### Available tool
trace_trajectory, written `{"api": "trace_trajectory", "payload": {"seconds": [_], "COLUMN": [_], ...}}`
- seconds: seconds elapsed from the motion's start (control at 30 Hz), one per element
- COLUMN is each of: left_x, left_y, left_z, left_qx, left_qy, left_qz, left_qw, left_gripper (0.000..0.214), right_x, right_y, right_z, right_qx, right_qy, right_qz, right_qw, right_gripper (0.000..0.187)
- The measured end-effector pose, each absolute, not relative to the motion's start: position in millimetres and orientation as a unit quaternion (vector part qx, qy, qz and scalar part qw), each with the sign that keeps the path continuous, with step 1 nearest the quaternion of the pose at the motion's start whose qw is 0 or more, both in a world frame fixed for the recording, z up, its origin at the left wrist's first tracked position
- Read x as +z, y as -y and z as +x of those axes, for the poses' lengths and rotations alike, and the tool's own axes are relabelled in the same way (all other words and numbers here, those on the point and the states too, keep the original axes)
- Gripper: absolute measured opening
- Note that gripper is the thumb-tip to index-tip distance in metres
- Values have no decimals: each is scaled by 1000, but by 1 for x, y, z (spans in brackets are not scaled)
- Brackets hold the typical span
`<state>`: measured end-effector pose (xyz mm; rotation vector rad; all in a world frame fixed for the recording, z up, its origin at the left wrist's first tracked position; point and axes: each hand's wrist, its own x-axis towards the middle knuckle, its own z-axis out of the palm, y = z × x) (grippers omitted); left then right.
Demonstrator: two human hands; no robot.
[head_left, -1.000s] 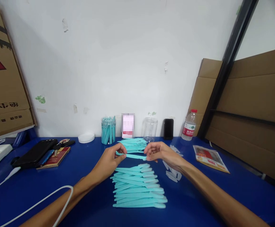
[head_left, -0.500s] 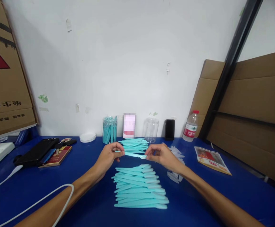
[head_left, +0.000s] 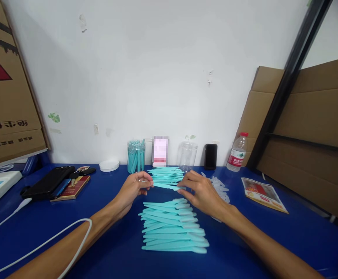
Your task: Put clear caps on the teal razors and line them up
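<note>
A turquoise eyebrow razor [head_left: 165, 186] is held level above the table. My left hand [head_left: 136, 185] pinches its thin handle end between thumb and fingertips. At the other end, my right hand [head_left: 196, 189] has thumb and forefinger around the razor's head; whether a clear cap sits there is too small to tell. Just behind lies a row of turquoise razors [head_left: 165, 174]. Closer to me is a larger stack of razors [head_left: 171, 228] with pale, capped-looking ends facing right. Small clear caps [head_left: 219, 185] lie in a pile, partly hidden behind my right hand.
Along the wall stand a jar of razors [head_left: 136, 157], a pixelated card [head_left: 160, 151], a clear jar [head_left: 188, 155], a black phone-like object [head_left: 210, 156] and a water bottle [head_left: 237, 153]. A white lid [head_left: 109, 166] lies left. A white cable [head_left: 81, 221] crosses my left forearm.
My right hand has turned, its fingers loosening a little around the razor's head, and now covers more of the caps. My left hand keeps its pinch. The view has shifted slightly.
</note>
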<state>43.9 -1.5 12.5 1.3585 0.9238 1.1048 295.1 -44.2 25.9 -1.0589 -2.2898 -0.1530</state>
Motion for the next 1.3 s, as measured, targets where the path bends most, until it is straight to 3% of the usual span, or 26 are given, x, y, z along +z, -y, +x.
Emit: {"api": "trace_trajectory", "payload": {"seconds": [0.2,0.33,0.47,0.7,0.93,1.3], "left_x": [18,20,18,21,28,22], "left_y": [2,-2,-5,21,59,66], "left_z": [43,37,36,47,60,64], "left_qx": [480,506,498,408,209,148], "left_qy": [-384,-408,-417,-339,-207,-197], "left_qz": [570,567,621,812,955,969], "left_qw": [545,505,439,242,25,-1], "left_gripper": [28,38,34,14,12,8], "right_x": [37,53,65,64,66,68], "right_y": [49,64,81,89,93,98], "right_z": [296,299,302,302,299,294], "right_qx": [50,172,234,207,173,158], "right_qy": [865,869,883,890,895,901], "right_qz": [-428,-416,-383,-398,-409,-403], "right_qw": [256,207,139,74,49,35], "right_gripper": [11,12,11,5,8,8]}}
